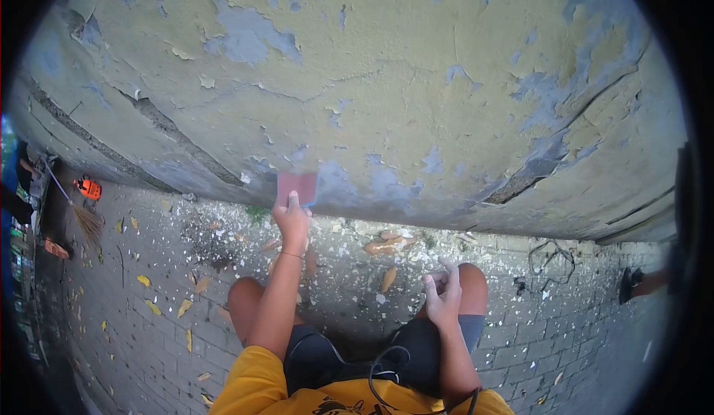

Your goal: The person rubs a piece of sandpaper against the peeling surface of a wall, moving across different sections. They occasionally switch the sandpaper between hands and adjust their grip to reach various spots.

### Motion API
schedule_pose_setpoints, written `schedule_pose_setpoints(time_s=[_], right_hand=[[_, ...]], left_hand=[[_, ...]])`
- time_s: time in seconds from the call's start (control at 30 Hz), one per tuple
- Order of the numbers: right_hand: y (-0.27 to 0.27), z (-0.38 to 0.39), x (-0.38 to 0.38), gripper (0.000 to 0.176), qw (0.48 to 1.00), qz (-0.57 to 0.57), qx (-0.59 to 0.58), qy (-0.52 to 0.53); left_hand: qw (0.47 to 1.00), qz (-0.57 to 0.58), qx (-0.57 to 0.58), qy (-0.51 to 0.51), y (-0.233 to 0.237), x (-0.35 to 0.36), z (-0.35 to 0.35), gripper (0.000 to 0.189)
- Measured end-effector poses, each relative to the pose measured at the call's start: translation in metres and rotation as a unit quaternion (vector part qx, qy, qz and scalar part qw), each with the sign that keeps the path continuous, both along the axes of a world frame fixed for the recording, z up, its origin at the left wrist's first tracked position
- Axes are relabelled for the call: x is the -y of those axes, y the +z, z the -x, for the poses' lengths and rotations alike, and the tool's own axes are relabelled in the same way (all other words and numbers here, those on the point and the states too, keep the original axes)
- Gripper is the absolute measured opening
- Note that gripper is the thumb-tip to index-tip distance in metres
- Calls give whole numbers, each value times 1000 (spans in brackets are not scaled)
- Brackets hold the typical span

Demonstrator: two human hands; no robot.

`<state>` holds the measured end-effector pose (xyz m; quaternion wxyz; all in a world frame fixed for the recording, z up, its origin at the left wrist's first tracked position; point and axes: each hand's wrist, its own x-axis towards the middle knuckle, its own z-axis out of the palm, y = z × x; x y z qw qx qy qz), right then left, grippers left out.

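My left hand (292, 219) is closed on a flat, reddish rectangular piece (303, 181) with a pale bluish edge, the thumb lying across its face. It is held up against the lower part of the wall (387, 110), whose yellowish paint is peeling in patches that show grey-blue beneath. Beside my right knee, my right hand (444, 297) hangs with nothing in it, its whitish, dusty fingers half curled and apart.
Paint flakes and dry leaves litter the brick paving (163, 333) below the wall. A black cable (554, 262) lies at the right, near a person's foot (632, 285). An orange object (88, 188) and a broom (85, 220) are at the left. Another cable (375, 381) crosses my lap.
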<state>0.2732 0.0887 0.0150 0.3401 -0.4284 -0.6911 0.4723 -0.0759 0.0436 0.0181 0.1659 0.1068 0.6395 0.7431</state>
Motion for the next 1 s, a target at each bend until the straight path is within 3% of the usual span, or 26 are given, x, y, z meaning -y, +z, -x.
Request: schedule_pose_setpoints(time_s=[0.07, 0.1, 0.17, 0.2, 0.27, 0.3, 0.43, 0.47, 0.53, 0.6, 0.67, 0.7, 0.8, 0.83, 0.87, 0.93, 1.0], right_hand=[[-2, 0, -1, 47, 1000, 0, -4, -3], [-3, 1, 0, 47, 1000, 0, -4, -2], [-1, 1, 2, 47, 1000, 11, -8, -3], [-1, 0, 2, 47, 1000, 13, -6, -2], [-1, 2, 2, 47, 1000, 15, 3, 2], [0, 2, 5, 47, 1000, 18, 6, 4], [-1, 0, -1, 47, 1000, 17, -13, -4], [-4, 0, -1, 47, 1000, 15, -21, -9], [5, -1, 1, 48, 1000, 18, -14, -12], [9, -2, 1, 47, 999, 30, 18, -14], [-1, -2, -1, 46, 1000, 19, 8, -15], [-3, -2, 0, 46, 1000, 20, 3, -17], [2, -6, 0, 45, 1000, 24, 15, -14], [3, -7, 1, 45, 999, 28, 26, -3], [1, -7, 2, 45, 999, 30, 24, -3], [-1, -6, -1, 46, 1000, 29, 5, -5], [-2, -4, 0, 46, 1000, 24, 1, 1]], left_hand=[[996, 33, 69, 36, -37, 4, 29, 22], [996, 33, 70, 37, -34, 1, 33, 22], [994, 112, -11, 11, -16, -4, 41, 24], [993, 114, -9, 12, 4, -2, 27, 24], [982, 14, -182, -56, 67, -3, -14, 24], [986, 7, -157, -53, 80, -1, -21, 25], [995, 43, -94, 18, 34, 12, 23, 24], [994, 40, -97, 14, 33, 14, 36, 24], [985, 63, -124, 103, 40, 19, 51, 24], [981, 102, -130, 98, 53, 18, 49, 26], [918, 176, -352, 54, 61, 1, 27, 30], [911, 166, -372, -59, 73, 8, 13, 33], [923, 185, -337, -17, 80, 26, 7, 31], [963, 121, -241, 25, 97, 30, 12, 29], [962, 124, -243, 24, 99, 33, 25, 29], [924, 193, -314, 98, 106, 37, 51, 28], [902, 252, -343, 68, 107, 26, 37, 30]])
